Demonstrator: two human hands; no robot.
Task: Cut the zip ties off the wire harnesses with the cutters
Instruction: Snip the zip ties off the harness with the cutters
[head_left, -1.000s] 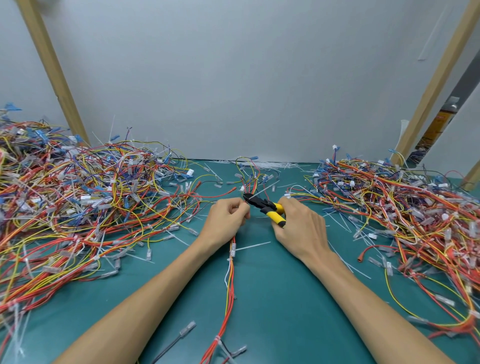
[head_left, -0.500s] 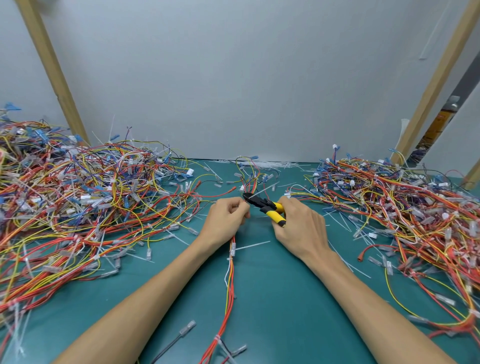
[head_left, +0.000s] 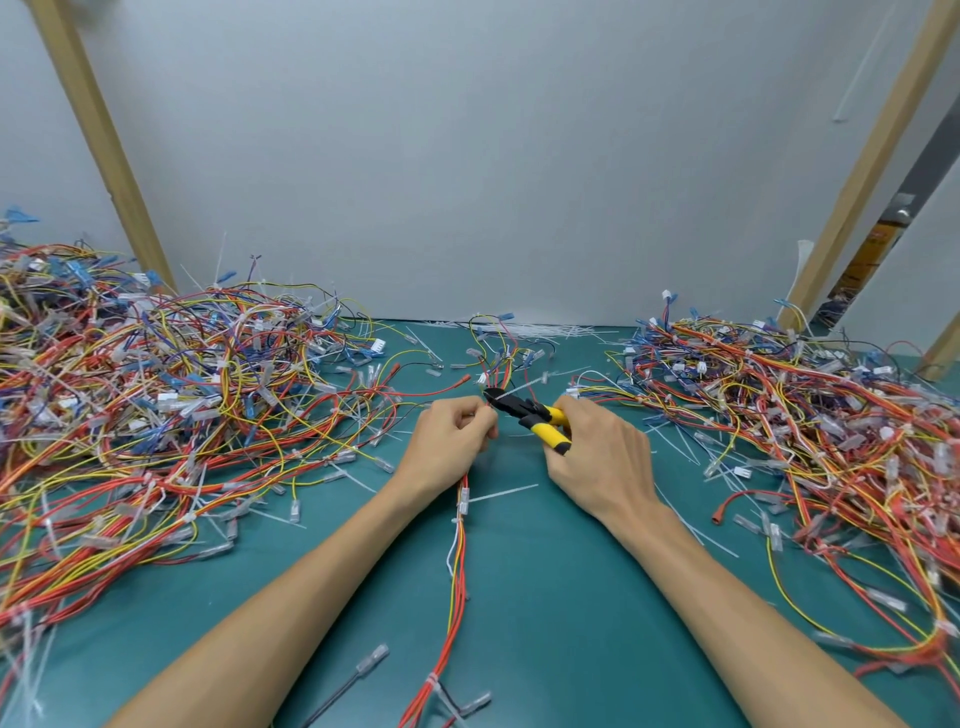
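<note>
A wire harness (head_left: 458, 561) of red, orange, yellow and white wires runs down the middle of the green mat toward me. My left hand (head_left: 448, 447) grips its upper part, fingers curled round the bundle. My right hand (head_left: 597, 457) holds the yellow-handled cutters (head_left: 524, 410). Their black jaws point left and meet the harness just above my left fingers, at a white zip tie (head_left: 514, 392) whose tail sticks out to the right. Another white zip tie (head_left: 464, 501) wraps the bundle below my left hand, its tail lying to the right.
A big tangle of harnesses (head_left: 156, 415) fills the left of the green mat (head_left: 545, 597); another heap (head_left: 805, 431) fills the right. Cut zip ties (head_left: 524, 328) lie along the back wall. Wooden posts stand at the left (head_left: 98, 140) and right (head_left: 872, 156).
Almost nothing has moved. Both hands keep their grips and places, and the cutter jaws stay at the same spot on the harness.
</note>
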